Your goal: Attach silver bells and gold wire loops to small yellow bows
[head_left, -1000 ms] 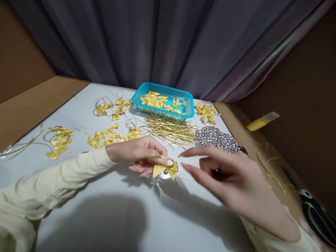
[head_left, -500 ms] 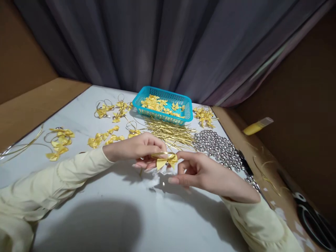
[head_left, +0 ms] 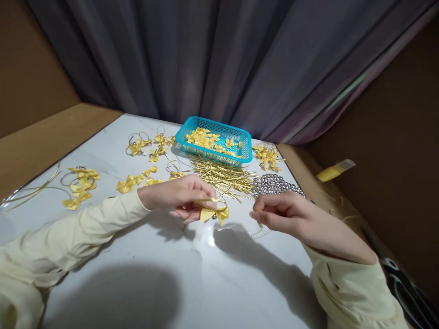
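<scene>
Yellow ribbon bow [head_left: 214, 214] with a gold wire loop is pinched in the left hand [head_left: 178, 197], just above the white table [head_left: 137, 269]. Right hand [head_left: 284, 214] is curled nearly closed, fingertips pressed together; a thin strand may be gripped, cannot tell. Finished bows [head_left: 80, 187] are laid out at left; gold wires [head_left: 222, 176], silver bells [head_left: 274, 183] and the bows in the blue basket [head_left: 247, 157] are left unused. Half a second earlier the right hand was touching the bow; now it is pulled apart.

Basket [head_left: 214, 147] at desk [head_left: 192, 274] rear centre, bows inside. Wire pile [head_left: 222, 176] just before basket. Bead heap [head_left: 274, 184] right of wires. Loose bows [head_left: 80, 187] far left. Left hand [head_left: 178, 195] with bow [head_left: 214, 213] mid-desk; right hand [head_left: 284, 214] right of it, apart. Tube [head_left: 334, 170] off desk, right.
</scene>
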Demonstrator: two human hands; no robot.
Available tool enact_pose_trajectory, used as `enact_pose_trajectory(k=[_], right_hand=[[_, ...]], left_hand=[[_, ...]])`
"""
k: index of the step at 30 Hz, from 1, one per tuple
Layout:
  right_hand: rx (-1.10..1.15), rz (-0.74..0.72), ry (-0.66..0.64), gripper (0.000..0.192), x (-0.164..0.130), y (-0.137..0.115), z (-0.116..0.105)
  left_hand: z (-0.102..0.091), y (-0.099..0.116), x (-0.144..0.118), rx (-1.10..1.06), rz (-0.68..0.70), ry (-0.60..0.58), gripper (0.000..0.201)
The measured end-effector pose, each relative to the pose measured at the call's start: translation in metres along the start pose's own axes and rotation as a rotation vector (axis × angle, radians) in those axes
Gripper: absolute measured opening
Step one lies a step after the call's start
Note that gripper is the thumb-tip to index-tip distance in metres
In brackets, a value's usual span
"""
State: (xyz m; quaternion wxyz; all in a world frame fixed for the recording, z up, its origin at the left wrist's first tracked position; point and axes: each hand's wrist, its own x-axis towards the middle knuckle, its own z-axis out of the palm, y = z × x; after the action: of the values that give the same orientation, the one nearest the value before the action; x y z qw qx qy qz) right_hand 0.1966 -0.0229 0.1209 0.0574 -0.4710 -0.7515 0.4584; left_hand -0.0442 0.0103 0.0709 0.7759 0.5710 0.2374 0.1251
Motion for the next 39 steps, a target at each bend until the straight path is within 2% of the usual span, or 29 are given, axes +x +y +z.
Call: enact_pose_trajectory(k=[4,8,19,24,28,33,39], right_hand=[[-0.094,-0.049,0.12,0.024,0.0,-0.002,0.001],[-0.149,-0.106,0.167,0.023,0.002,-0.005,0.003],[-0.181,-0.11,0.151,0.02,0.008,-0.002,0.002],[-0.1,-0.045,0.227,0.021,0.008,0.003,-0.006],[-0.056,-0.007,0.22,0.021,0.006,0.002,-0.01],[-0.061,-0.002,0.218,0.021,0.004,-0.001,-0.01],[-0.141,0.008,0.203,0.021,0.007,0.003,-0.011]], left_hand=[[0.002,-0.001,0.001,0.018,-0.023,-0.067,0.029],[0.003,-0.003,0.003,0.022,-0.052,-0.091,0.031],[0.001,-0.004,0.001,0.064,-0.058,-0.143,0.025],[0.002,-0.001,-0.003,0.111,-0.06,-0.19,0.023],[0.001,-0.002,-0.004,0.092,-0.031,-0.192,0.019],[0.001,-0.003,-0.003,0.106,-0.034,-0.198,0.024],[0.002,-0.001,-0.003,0.137,-0.05,-0.18,0.024]])
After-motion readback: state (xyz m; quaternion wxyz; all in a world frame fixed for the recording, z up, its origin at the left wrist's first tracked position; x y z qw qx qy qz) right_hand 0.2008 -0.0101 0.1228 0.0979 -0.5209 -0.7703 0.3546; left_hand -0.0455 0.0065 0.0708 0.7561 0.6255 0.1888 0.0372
